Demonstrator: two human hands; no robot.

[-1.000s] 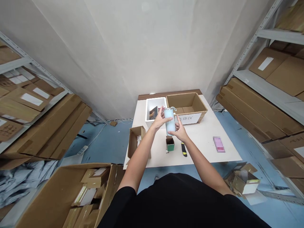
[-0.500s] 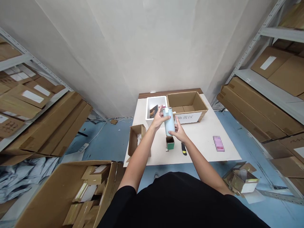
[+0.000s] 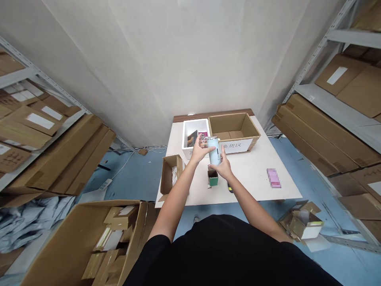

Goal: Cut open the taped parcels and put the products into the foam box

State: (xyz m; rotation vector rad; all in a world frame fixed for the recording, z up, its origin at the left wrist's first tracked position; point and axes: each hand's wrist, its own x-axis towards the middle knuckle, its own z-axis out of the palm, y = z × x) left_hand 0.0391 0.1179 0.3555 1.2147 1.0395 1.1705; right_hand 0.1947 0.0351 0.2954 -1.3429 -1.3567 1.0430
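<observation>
Above the table I hold a light blue tumbler (image 3: 214,154) with a metallic rim and small dark lettering on its side. My left hand (image 3: 198,152) closes on its upper left side. My right hand (image 3: 223,168) grips it low on the right, with the thumb near the base. Just beneath it stands a small open green box (image 3: 213,180), dark inside. A black and yellow box cutter (image 3: 230,188) lies by my right wrist, partly hidden by it.
Behind my hands stand a white bin (image 3: 186,126) with printed items and an open cardboard box (image 3: 253,131) with a white label. An open carton (image 3: 168,174) sits at the table's left edge. A blurred pink item (image 3: 273,178) lies right. Shelves with cartons (image 3: 336,79) flank the table.
The tumbler has turned in my hands, so dark lettering now shows on its side. It is tilted a little differently. My right forearm has shifted left, covering more of the box cutter.
</observation>
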